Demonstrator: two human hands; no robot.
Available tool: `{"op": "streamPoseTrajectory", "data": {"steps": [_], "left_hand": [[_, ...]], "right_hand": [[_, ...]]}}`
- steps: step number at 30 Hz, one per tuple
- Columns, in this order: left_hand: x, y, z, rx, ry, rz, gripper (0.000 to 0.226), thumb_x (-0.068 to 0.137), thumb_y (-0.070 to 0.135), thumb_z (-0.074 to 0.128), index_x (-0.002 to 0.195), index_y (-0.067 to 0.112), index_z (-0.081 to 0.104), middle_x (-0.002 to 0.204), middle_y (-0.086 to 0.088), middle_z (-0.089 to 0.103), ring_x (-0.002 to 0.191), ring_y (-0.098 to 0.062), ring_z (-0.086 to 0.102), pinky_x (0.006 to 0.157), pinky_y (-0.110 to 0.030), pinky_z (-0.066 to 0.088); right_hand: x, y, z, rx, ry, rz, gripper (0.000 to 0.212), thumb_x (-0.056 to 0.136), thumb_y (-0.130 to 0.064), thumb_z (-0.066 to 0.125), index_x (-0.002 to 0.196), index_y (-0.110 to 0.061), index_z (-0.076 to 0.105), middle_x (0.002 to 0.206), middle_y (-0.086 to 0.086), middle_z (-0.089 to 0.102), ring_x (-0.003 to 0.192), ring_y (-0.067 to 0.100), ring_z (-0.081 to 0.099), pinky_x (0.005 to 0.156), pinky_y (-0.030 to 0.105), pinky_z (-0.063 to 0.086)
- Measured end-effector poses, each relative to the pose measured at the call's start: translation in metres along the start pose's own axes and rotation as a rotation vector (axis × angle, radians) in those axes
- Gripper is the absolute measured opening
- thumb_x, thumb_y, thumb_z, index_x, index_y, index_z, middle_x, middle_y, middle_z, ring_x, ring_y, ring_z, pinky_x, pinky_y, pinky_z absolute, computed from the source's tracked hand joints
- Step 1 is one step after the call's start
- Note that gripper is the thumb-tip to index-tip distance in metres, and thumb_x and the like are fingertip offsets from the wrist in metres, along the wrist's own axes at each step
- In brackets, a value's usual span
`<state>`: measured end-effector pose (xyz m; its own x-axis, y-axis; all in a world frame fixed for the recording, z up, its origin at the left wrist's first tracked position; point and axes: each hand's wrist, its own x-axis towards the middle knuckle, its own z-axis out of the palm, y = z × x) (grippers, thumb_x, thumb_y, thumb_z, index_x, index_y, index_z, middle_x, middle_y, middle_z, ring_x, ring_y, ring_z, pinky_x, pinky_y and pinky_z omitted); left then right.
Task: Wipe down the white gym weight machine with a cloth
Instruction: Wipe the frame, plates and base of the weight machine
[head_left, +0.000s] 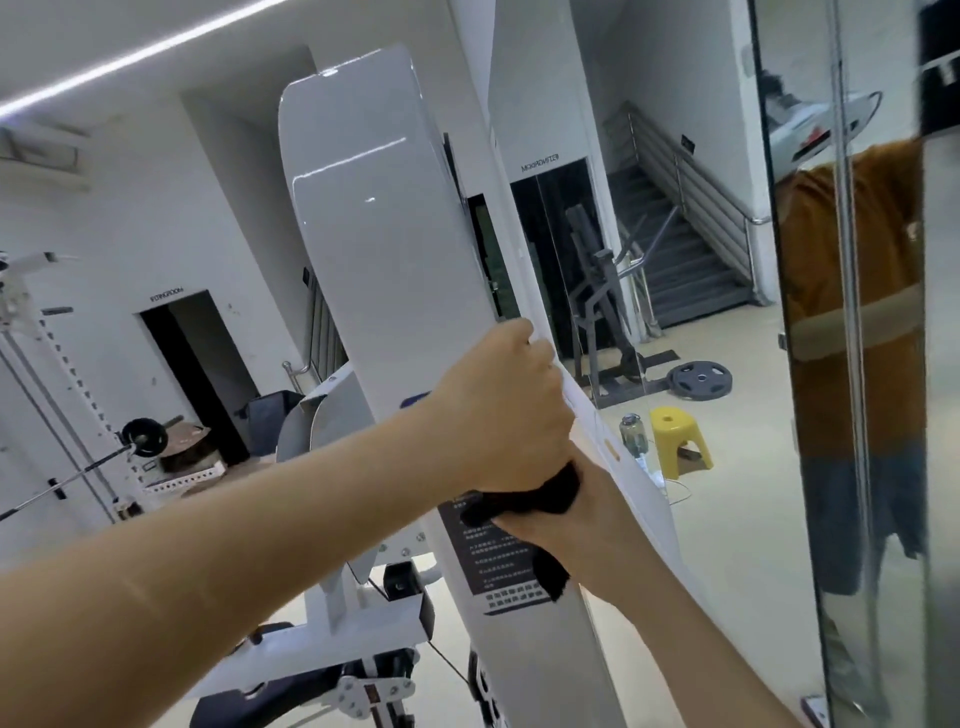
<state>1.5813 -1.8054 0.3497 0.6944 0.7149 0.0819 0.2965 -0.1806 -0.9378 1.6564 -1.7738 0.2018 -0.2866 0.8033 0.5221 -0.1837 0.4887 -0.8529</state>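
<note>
The white weight machine (374, 234) is being gripped at its mirror-side edge by the left hand (498, 405), fingers curled round it. Just below, the black cloth (540, 496) is being clutched against the machine's front by the right hand (571, 532).

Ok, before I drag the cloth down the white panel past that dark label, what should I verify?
1. Black cloth held in the right-hand grip: ok.
2. Cloth touching the tall white machine panel at its dark printed label: ok.
3. Left-hand grip curled round the panel's edge, steadying it: ok.
4. Panel face below the label bare of obstacles: ok.
5. Upper panel already clean: cannot tell.
6. Right arm's clearance from the mirror wall: cannot tell.
</note>
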Motion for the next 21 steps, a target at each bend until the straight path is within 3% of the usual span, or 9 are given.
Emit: {"op": "streamPoseTrajectory", "data": {"steps": [2, 4, 7, 9, 11, 16, 18, 21], "left_hand": [[-0.004, 0.014, 0.001, -0.010, -0.052, 0.017, 0.046, 0.097, 0.026, 0.025, 0.063, 0.022, 0.056, 0.070, 0.005, 0.059, 0.061, -0.016, 0.041, 0.072, -0.035, 0.032], [-0.008, 0.024, 0.006, -0.046, -0.025, 0.005, 0.046, 0.097, 0.023, 0.027, 0.066, 0.022, 0.060, 0.072, 0.003, 0.062, 0.064, -0.017, 0.045, 0.082, -0.037, 0.037], [-0.020, 0.011, 0.016, -0.080, 0.312, -0.119, 0.039, 0.095, 0.022, 0.038, 0.069, 0.015, 0.065, 0.074, -0.003, 0.066, 0.073, -0.024, 0.058, 0.100, -0.039, 0.041], [-0.029, -0.006, 0.023, -0.052, 0.464, -0.191, 0.037, 0.097, 0.027, 0.038, 0.086, 0.009, 0.068, 0.096, -0.009, 0.069, 0.097, -0.028, 0.063, 0.113, -0.040, 0.031], [-0.034, -0.014, 0.026, -0.048, 0.478, -0.193, 0.036, 0.099, 0.029, 0.038, 0.101, 0.008, 0.067, 0.114, -0.010, 0.066, 0.115, -0.029, 0.058, 0.117, -0.043, 0.025], [-0.043, 0.024, 0.034, -0.157, 0.435, -0.141, 0.029, 0.097, 0.026, 0.043, 0.098, 0.015, 0.070, 0.108, -0.004, 0.068, 0.122, -0.028, 0.055, 0.118, -0.053, 0.014], [-0.052, 0.045, 0.040, -0.193, 0.398, -0.133, 0.026, 0.096, 0.022, 0.047, 0.101, 0.013, 0.070, 0.117, -0.007, 0.067, 0.129, -0.030, 0.050, 0.118, -0.055, 0.015], [-0.058, 0.058, 0.042, -0.197, 0.342, -0.148, 0.036, 0.095, 0.021, 0.044, 0.121, 0.008, 0.065, 0.135, -0.013, 0.057, 0.136, -0.031, 0.043, 0.117, -0.055, 0.020]], "right_hand": [[-0.009, 0.010, -0.010, -0.063, -0.040, 0.060, 0.047, 0.056, -0.046, 0.084, 0.093, -0.056, 0.055, 0.090, -0.025, 0.070, 0.083, -0.006, 0.066, 0.060, 0.010, 0.050], [-0.007, 0.005, -0.010, -0.111, -0.025, 0.043, 0.053, 0.056, -0.047, 0.085, 0.098, -0.057, 0.054, 0.092, -0.030, 0.068, 0.085, -0.011, 0.064, 0.061, 0.006, 0.048], [0.014, -0.015, 0.005, -0.110, 0.082, -0.132, 0.095, 0.054, -0.050, 0.089, 0.135, -0.045, 0.039, 0.114, -0.035, 0.059, 0.103, -0.015, 0.057, 0.077, 0.004, 0.046], [0.023, -0.025, 0.014, -0.084, 0.130, -0.237, 0.113, 0.059, -0.049, 0.088, 0.150, -0.037, 0.022, 0.132, -0.032, 0.049, 0.121, -0.012, 0.048, 0.091, 0.004, 0.041], [0.018, -0.020, 0.020, -0.047, 0.155, -0.286, 0.103, 0.068, -0.046, 0.084, 0.151, -0.036, 0.023, 0.134, -0.026, 0.051, 0.122, -0.006, 0.051, 0.092, 0.007, 0.043], [-0.033, 0.027, 0.018, -0.018, 0.163, -0.185, 0.079, 0.081, -0.026, 0.076, 0.145, -0.044, 0.033, 0.123, -0.027, 0.060, 0.114, -0.008, 0.056, 0.087, 0.008, 0.047], [-0.039, 0.029, 0.013, 0.002, 0.104, -0.141, 0.079, 0.078, -0.024, 0.078, 0.142, -0.046, 0.037, 0.121, -0.028, 0.061, 0.113, -0.007, 0.057, 0.088, 0.012, 0.049], [-0.021, 0.011, 0.004, -0.020, 0.019, -0.185, 0.094, 0.067, -0.024, 0.086, 0.139, -0.045, 0.029, 0.123, -0.030, 0.054, 0.118, -0.007, 0.054, 0.087, 0.009, 0.047]]}}
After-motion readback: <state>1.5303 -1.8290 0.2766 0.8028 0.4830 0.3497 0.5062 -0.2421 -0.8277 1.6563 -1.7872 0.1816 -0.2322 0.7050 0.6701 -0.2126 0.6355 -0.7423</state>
